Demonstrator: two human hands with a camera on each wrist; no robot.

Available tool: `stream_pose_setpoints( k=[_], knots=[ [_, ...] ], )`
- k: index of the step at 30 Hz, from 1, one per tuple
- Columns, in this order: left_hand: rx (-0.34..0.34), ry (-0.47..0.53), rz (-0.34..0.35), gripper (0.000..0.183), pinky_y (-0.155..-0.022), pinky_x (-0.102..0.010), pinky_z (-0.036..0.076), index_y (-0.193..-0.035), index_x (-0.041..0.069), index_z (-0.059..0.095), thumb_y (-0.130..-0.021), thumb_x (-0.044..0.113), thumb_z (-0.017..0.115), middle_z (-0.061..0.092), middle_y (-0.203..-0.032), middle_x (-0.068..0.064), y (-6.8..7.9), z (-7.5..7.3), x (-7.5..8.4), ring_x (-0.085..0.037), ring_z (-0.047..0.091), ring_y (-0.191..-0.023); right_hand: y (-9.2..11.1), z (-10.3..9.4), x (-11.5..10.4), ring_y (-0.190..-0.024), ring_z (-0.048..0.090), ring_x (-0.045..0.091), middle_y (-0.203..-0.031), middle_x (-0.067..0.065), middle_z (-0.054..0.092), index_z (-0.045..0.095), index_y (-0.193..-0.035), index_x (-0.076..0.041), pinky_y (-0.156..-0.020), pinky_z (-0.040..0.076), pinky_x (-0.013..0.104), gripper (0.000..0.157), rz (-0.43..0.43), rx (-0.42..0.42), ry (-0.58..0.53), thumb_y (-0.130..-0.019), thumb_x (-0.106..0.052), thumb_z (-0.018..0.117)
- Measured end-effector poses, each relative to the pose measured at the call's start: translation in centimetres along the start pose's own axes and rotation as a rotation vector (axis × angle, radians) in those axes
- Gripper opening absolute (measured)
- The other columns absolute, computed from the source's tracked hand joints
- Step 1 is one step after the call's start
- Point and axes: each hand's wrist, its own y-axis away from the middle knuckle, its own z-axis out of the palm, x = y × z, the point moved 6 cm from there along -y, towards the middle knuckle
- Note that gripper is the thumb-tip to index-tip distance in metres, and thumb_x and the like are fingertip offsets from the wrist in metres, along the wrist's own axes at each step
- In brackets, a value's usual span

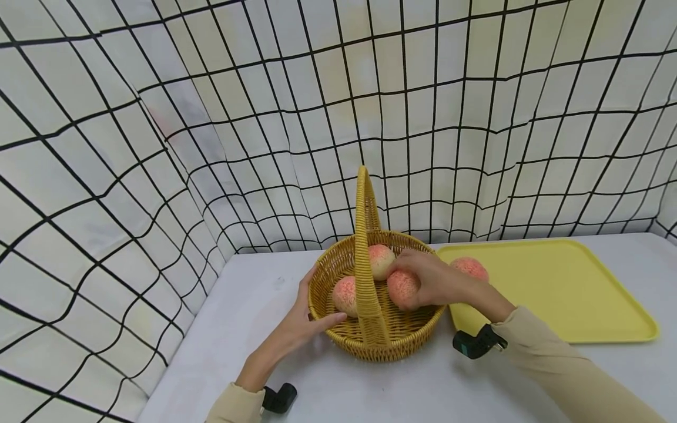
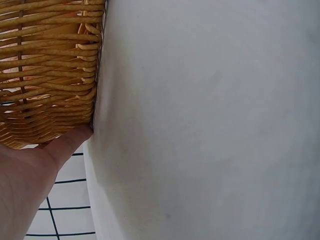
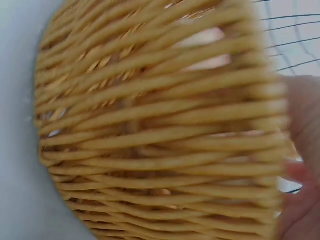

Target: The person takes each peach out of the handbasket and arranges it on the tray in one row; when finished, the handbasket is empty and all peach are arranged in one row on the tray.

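Observation:
A round wicker basket point(image 1: 398, 351) with a tall arched handle point(image 1: 362, 235) stands on the table. My left hand point(image 1: 298, 326) holds its left side, thumb over the rim; in the left wrist view a finger of that hand point(image 2: 30, 172) reaches down the outside of the weave point(image 2: 50, 70). Inside the basket, my right hand point(image 1: 441, 281) grips a pink, speckled peach point(image 1: 403, 288) from above. Two more peaches lie in there, one at the left point(image 1: 345, 295) and another at the back point(image 1: 379, 261). In the right wrist view the basket wall point(image 3: 150, 125) hides most of the right hand point(image 3: 305, 125).
To the right lies a yellow tray point(image 1: 545, 288) with one peach point(image 1: 469, 267) on its left part, partly behind the right forearm. A white cloth wall covered by black netting point(image 1: 433, 129) rises behind and to the left of the white table point(image 1: 248, 294).

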Motion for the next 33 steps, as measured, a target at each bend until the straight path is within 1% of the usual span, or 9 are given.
stream_pose_setpoints(
  k=[4, 7, 9, 13, 16, 21, 27, 30, 33],
  knots=[
    [-0.003, 0.006, 0.003, 0.116, -0.124, -0.062, 0.018, -0.169, 0.025, -0.003, -0.09, 0.033, 0.083, 0.011, -0.172, -0.021, 0.0, -0.1, 0.0, -0.04, 0.016, -0.158, 1.1, -2.5, -0.7, -0.114, 0.059, 0.022, -0.123, 0.0, 0.065, 0.072, -0.122, -0.015, -0.088, 0.057, 0.041, 0.048, 0.023, 0.103, -0.108, -0.078, -0.017, 0.092],
    [-0.009, 0.017, 0.003, 0.117, -0.124, -0.062, 0.018, -0.169, 0.024, -0.003, -0.09, 0.032, 0.083, 0.011, -0.172, -0.021, 0.0, 0.0, 0.0, -0.041, 0.016, -0.158, 2.6, -5.2, -1.0, -0.119, 0.058, 0.023, -0.129, 0.0, 0.063, 0.069, -0.125, -0.018, -0.09, 0.059, 0.042, 0.05, 0.033, 0.177, -0.2, -0.081, -0.015, 0.092],
    [-0.01, 0.016, 0.002, 0.117, -0.124, -0.062, 0.018, -0.169, 0.024, -0.003, -0.09, 0.032, 0.083, 0.011, -0.172, -0.021, 0.0, 0.0, 0.0, -0.041, 0.016, -0.158, 3.8, -7.0, -0.9, -0.122, 0.057, 0.02, -0.132, -0.001, 0.061, 0.067, -0.129, -0.019, -0.093, 0.058, 0.039, 0.052, 0.027, 0.222, -0.244, -0.083, -0.011, 0.09],
    [-0.009, 0.005, -0.002, 0.117, -0.124, -0.063, 0.018, -0.169, 0.025, -0.003, -0.09, 0.033, 0.083, 0.011, -0.173, -0.02, 0.0, 0.0, 0.0, -0.041, 0.016, -0.158, 6.5, -10.1, 0.0, -0.127, 0.057, 0.013, -0.138, 0.004, 0.061, 0.063, -0.136, -0.007, -0.096, 0.056, 0.028, 0.06, -0.041, 0.309, -0.316, -0.082, 0.007, 0.085],
    [-0.002, -0.003, -0.001, 0.116, -0.124, -0.063, 0.018, -0.169, 0.025, -0.003, -0.091, 0.034, 0.082, 0.011, -0.173, -0.02, 0.0, 0.0, 0.0, -0.041, 0.016, -0.158, 8.5, -11.3, 1.7, -0.125, 0.06, 0.013, -0.138, 0.008, 0.061, 0.059, -0.138, 0.001, -0.092, 0.057, 0.023, 0.065, -0.046, 0.345, -0.358, -0.079, 0.017, 0.082],
    [0.007, -0.012, -0.001, 0.115, -0.124, -0.062, 0.017, -0.169, 0.024, -0.002, -0.091, 0.033, 0.082, 0.011, -0.173, -0.021, 0.0, -0.1, 0.1, -0.041, 0.016, -0.158, 11.9, -11.4, 5.8, -0.117, 0.064, 0.01, -0.134, -0.001, 0.065, 0.059, -0.14, -0.003, -0.084, 0.057, 0.023, 0.062, 0.117, 0.366, -0.343, -0.083, 0.012, 0.08],
    [0.009, -0.013, -0.002, 0.115, -0.124, -0.062, 0.018, -0.169, 0.025, -0.002, -0.091, 0.033, 0.082, 0.01, -0.173, -0.02, 0.0, 0.0, 0.1, -0.04, 0.016, -0.158, 14.6, -10.2, 9.8, -0.119, 0.061, 0.0, -0.133, -0.011, 0.066, 0.061, -0.14, -0.008, -0.082, 0.055, 0.023, 0.058, 0.28, 0.315, -0.276, -0.087, -0.001, 0.084],
    [0.013, -0.017, -0.009, 0.114, -0.124, -0.062, 0.018, -0.169, 0.025, -0.002, -0.091, 0.033, 0.081, 0.01, -0.173, -0.02, 0.0, -0.1, 0.0, -0.041, 0.016, -0.158, 15.3, -9.6, 11.1, -0.115, 0.06, -0.003, -0.131, -0.015, 0.066, 0.063, -0.139, -0.013, -0.081, 0.055, 0.024, 0.057, 0.333, 0.283, -0.249, -0.087, -0.008, 0.086],
    [0.011, -0.022, -0.015, 0.115, -0.124, -0.062, 0.018, -0.169, 0.026, -0.003, -0.091, 0.034, 0.081, 0.01, -0.173, -0.02, -0.1, -0.1, 0.0, -0.041, 0.015, -0.158, 15.3, -9.0, 11.9, -0.115, 0.059, -0.004, -0.132, -0.015, 0.064, 0.063, -0.137, -0.012, -0.082, 0.055, 0.023, 0.056, 0.334, 0.266, -0.251, -0.087, -0.009, 0.086]
  ],
)
